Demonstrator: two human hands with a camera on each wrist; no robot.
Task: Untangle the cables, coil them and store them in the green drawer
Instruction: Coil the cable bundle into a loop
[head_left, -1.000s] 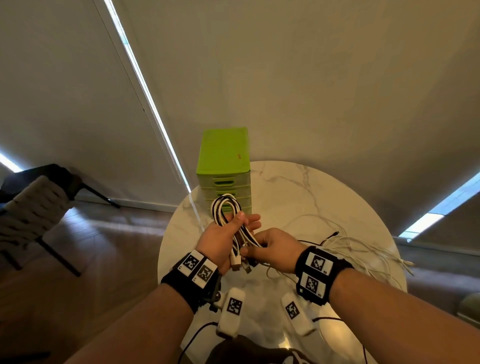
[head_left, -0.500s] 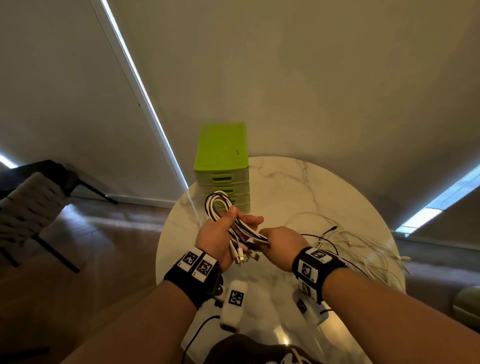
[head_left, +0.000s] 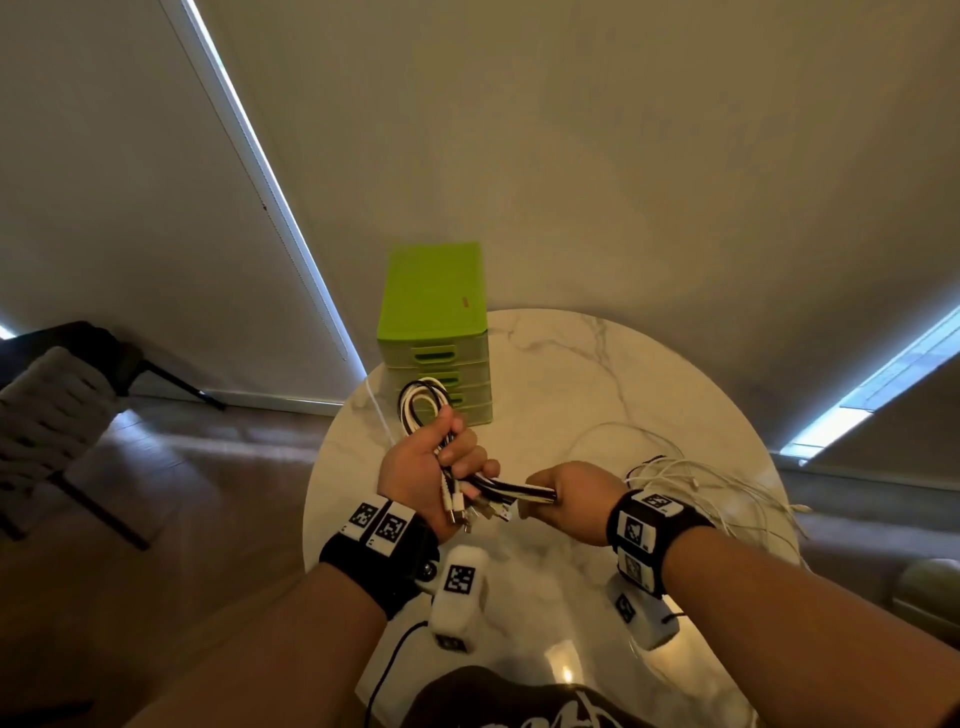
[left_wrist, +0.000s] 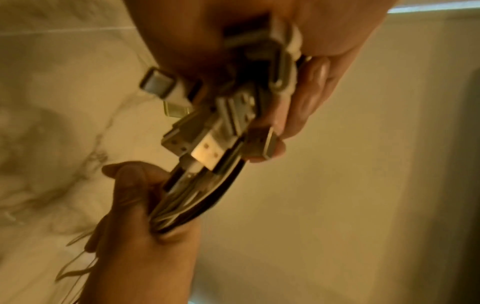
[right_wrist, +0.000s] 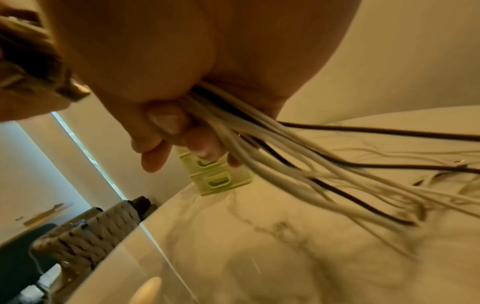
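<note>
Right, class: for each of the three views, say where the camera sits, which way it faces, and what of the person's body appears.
Head: on the head, facing down and forward at the round marble table; both forearms show.
Left wrist: along the left hand, at the black-and-white cable bundle.
Right wrist: along the right hand, towards the lime-green plastic drawer unit.
Shared: all three show the bundle.

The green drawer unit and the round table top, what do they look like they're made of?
The green drawer unit looks like moulded plastic: uniform lime colour, soft sheen, handle slots formed into the fronts. The round table top looks like polished marble or a marble-look surface: white with grey veins and glossy reflections.
</note>
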